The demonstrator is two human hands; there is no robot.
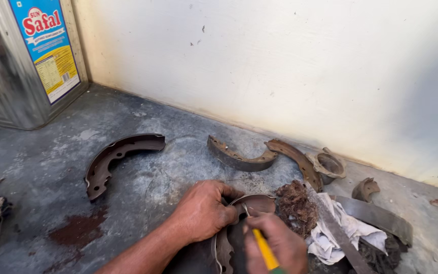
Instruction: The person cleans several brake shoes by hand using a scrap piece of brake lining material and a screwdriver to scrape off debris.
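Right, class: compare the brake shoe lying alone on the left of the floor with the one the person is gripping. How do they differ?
The lone brake shoe lies untouched on bare floor; the held brake shoe is gripped by the left hand. The lone one shows its whole arc; the held one is mostly hidden by hands. The right hand brings a yellow-handled tool to the held one only. Both are curved, rusty brown metal.

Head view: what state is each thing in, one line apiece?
Left hand: gripping the held brake shoe.
Right hand: closed on a yellow-handled tool.
Brake shoe at left: lying loose on the floor.
Metal tin: upright, in the corner.
White rag: crumpled.
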